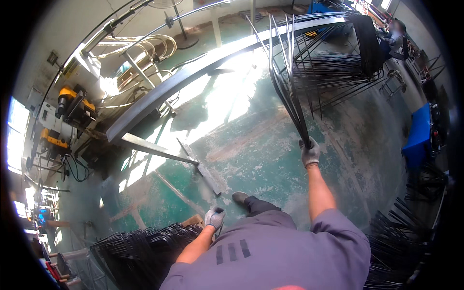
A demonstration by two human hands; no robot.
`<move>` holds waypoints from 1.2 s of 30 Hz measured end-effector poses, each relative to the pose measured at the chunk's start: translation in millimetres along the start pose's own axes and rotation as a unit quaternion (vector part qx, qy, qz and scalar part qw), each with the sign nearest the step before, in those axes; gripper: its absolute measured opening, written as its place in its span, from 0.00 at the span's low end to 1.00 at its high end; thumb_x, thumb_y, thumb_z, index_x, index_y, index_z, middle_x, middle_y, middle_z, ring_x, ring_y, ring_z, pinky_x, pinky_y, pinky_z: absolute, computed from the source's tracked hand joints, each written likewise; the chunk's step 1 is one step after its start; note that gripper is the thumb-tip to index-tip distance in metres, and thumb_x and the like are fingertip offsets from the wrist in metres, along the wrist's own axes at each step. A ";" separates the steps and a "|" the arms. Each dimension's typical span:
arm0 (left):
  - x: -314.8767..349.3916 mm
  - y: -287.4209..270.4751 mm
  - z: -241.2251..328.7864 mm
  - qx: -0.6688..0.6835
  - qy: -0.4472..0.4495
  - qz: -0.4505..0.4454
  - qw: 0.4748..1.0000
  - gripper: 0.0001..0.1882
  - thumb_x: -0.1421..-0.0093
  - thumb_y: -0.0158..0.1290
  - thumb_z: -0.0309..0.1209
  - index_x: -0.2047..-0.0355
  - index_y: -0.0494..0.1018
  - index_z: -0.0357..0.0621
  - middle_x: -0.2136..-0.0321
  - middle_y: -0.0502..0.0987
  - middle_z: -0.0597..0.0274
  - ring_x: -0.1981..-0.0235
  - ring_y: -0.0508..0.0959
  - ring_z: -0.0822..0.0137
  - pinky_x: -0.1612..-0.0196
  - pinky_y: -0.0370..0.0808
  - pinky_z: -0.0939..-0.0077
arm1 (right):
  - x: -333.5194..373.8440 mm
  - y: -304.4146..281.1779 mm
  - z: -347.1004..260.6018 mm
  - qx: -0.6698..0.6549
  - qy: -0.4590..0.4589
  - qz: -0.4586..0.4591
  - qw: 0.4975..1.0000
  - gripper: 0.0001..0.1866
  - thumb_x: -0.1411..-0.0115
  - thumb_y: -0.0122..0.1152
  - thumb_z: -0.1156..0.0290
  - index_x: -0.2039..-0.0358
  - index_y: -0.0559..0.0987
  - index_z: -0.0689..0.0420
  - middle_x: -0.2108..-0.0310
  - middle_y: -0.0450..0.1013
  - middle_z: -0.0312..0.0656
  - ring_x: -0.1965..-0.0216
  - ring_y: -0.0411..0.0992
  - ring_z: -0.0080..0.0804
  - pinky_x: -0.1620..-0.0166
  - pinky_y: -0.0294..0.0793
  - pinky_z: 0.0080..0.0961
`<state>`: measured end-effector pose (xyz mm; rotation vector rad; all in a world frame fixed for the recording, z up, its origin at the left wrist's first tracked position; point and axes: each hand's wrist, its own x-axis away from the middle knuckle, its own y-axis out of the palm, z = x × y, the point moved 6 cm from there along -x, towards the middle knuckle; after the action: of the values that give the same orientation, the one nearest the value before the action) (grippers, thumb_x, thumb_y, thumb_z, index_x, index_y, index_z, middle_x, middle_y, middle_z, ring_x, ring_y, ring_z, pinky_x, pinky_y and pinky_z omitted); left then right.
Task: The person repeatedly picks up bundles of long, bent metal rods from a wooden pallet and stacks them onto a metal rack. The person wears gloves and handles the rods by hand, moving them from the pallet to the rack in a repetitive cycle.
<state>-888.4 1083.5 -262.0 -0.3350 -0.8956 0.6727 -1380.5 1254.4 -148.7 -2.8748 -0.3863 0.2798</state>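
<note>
My right hand [310, 152], in a light work glove, is stretched forward and closed around one end of a bundle of long, dark metal rods [293, 107]. From my fist the rods slant up and away, spreading apart toward their far ends, which cross in front of a long grey metal beam [203, 65]. My left hand [214, 217], gloved too, hangs low by my body with fingers loosely curled and nothing visible in them. Close by it lies a pile of black bent rods [145, 246].
More black rods [333, 70] hang at the beam's far end. A metal stand foot [209, 179] rests on the worn green floor. Yellow-and-black machines [77, 104] stand left, a blue cabinet [418, 133] right. Another rod pile [398, 241] lies lower right. A person [396, 38] is far right.
</note>
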 end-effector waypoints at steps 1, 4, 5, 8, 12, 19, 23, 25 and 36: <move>-2.6 -0.8 -0.9 0.003 -0.002 0.003 1.000 0.16 0.45 0.61 0.36 0.59 0.82 0.41 0.62 0.84 0.49 0.59 0.84 0.56 0.52 0.78 0.66 | -2.6 -7.0 5.7 0.098 -0.023 -0.001 0.995 0.07 0.39 0.64 0.78 0.74 0.75 0.61 0.78 0.68 0.31 0.72 0.68 0.21 0.65 0.70 0.22; -13.4 -2.8 23.6 0.071 0.039 0.022 0.996 0.16 0.45 0.62 0.34 0.59 0.82 0.39 0.64 0.85 0.52 0.62 0.83 0.60 0.54 0.78 0.69 | -7.2 -72.2 198.1 -0.350 0.202 0.096 0.910 0.03 0.40 0.61 0.82 0.69 0.77 0.59 0.74 0.71 0.35 0.70 0.70 0.25 0.62 0.73 0.27; -8.7 -10.2 10.4 0.125 0.028 0.048 0.991 0.14 0.45 0.61 0.31 0.60 0.82 0.37 0.67 0.84 0.54 0.64 0.82 0.65 0.56 0.77 0.71 | -1.6 -48.3 173.1 -0.064 0.192 -0.042 0.978 0.08 0.41 0.62 0.78 0.60 0.77 0.59 0.67 0.74 0.37 0.64 0.73 0.28 0.59 0.74 0.28; 5.1 -28.0 30.0 0.155 0.020 0.090 0.984 0.12 0.44 0.62 0.30 0.61 0.81 0.37 0.67 0.84 0.56 0.64 0.81 0.67 0.57 0.77 0.72 | -9.7 -53.5 77.0 -0.032 0.181 -0.127 0.975 0.24 0.44 0.61 0.78 0.45 0.75 0.58 0.54 0.77 0.39 0.53 0.76 0.32 0.53 0.76 0.30; -4.3 -28.2 23.8 0.195 0.029 0.081 0.977 0.11 0.43 0.61 0.28 0.61 0.80 0.34 0.70 0.83 0.57 0.67 0.80 0.69 0.61 0.77 0.74 | -81.9 -121.6 6.7 -0.311 0.070 0.054 0.946 0.26 0.42 0.58 0.78 0.41 0.74 0.56 0.47 0.76 0.41 0.45 0.74 0.34 0.49 0.77 0.31; 14.6 -32.7 29.0 0.153 0.018 0.098 0.983 0.12 0.43 0.60 0.30 0.61 0.80 0.35 0.68 0.83 0.55 0.66 0.81 0.67 0.60 0.77 0.73 | -59.7 37.8 -211.9 0.462 -0.415 -0.033 0.783 0.21 0.43 0.64 0.64 0.48 0.79 0.51 0.42 0.73 0.41 0.36 0.65 0.45 0.31 0.57 0.48; 30.4 -24.9 11.1 0.168 0.050 0.147 0.973 0.14 0.41 0.59 0.34 0.60 0.80 0.37 0.67 0.83 0.54 0.66 0.80 0.66 0.59 0.76 0.71 | -150.9 39.3 -127.6 0.704 -0.212 -0.193 0.650 0.19 0.38 0.54 0.58 0.53 0.83 0.52 0.48 0.77 0.48 0.45 0.72 0.47 0.43 0.68 0.45; 39.7 -22.9 1.4 0.190 0.049 0.202 0.960 0.12 0.40 0.59 0.33 0.61 0.80 0.37 0.68 0.83 0.56 0.66 0.79 0.69 0.59 0.76 0.71 | -183.9 -14.3 -98.7 0.770 -0.073 -0.172 0.610 0.22 0.35 0.51 0.54 0.55 0.86 0.55 0.54 0.80 0.56 0.55 0.80 0.51 0.55 0.78 0.43; 172.7 32.9 -112.0 0.333 -0.187 0.452 0.806 0.12 0.42 0.59 0.36 0.60 0.81 0.46 0.64 0.83 0.52 0.60 0.83 0.59 0.54 0.77 0.68 | 149.2 273.8 46.0 0.500 -0.156 -0.602 0.602 0.32 0.46 0.68 0.53 0.45 0.79 0.60 0.45 0.76 0.55 0.42 0.73 0.50 0.39 0.70 0.38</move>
<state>-735.1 1223.2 -241.4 0.0459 -0.7718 1.9418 -1184.5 1048.0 -284.0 -1.0205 -1.4861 0.4834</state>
